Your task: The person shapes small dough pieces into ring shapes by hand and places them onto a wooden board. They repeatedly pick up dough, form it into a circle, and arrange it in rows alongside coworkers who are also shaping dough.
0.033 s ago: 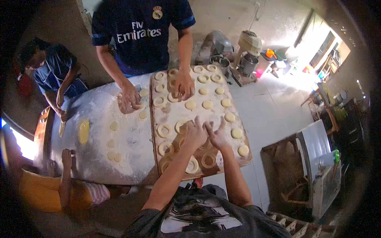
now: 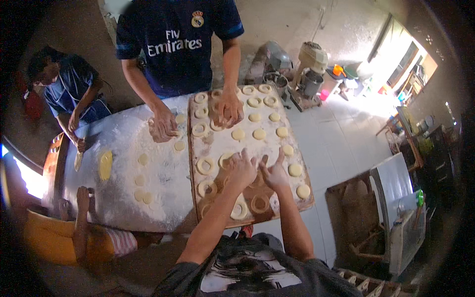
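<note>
Over a flour-whitened brown wooden board [image 2: 217, 145], the right hand [image 2: 274, 173] holds thumb and forefinger apart; the left hand [image 2: 242, 169] shows no readable grip. Pale dough rings [image 2: 199, 167] along the left look shaped; solid yellow dough discs [image 2: 259, 134] toward the right remain unholed.

Board [image 2: 221, 142]: on right end of table [image 2: 116, 210]. Dough rings [image 2: 255, 102]: along board's far, left and near edges. Dough discs [image 2: 295, 170]: along its right edge; others on table, between board and dough slab [image 2: 105, 166], leftward. Mixer [image 2: 312, 55]: beyond board's far right corner.
</note>
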Demonstrator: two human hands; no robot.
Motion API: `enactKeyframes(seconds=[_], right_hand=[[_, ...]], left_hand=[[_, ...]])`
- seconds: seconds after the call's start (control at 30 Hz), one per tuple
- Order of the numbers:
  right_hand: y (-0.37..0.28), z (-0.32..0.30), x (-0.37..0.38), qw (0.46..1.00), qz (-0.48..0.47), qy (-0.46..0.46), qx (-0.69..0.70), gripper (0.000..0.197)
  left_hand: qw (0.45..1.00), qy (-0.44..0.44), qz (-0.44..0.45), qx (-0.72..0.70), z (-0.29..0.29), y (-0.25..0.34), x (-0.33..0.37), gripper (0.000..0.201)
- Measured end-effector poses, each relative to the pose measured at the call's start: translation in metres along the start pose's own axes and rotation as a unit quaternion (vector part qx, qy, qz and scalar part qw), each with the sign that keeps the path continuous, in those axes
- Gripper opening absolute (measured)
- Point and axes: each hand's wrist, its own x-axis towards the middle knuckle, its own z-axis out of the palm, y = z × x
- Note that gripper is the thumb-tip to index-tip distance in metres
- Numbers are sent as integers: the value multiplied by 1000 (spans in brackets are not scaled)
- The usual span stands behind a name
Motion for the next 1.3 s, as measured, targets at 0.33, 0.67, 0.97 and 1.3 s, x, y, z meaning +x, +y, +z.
enactKeyframes(seconds=[0.33,0.67,0.97,1.3], right_hand=[[-12,4,-6,961,-8,10,-275,94],[-16,-16,-21,976,9,26,-215,83],[58,-100,-77,944,142,197,-222,40],[63,-64,-35,986,-35,158,34,39]], left_hand=[[979,-128,23,155,-5,-11,-11,92],[977,-107,36,183,-9,3,-3,84],[936,-136,287,151,45,92,29,32],[942,93,275,-170,13,-16,9,23]])
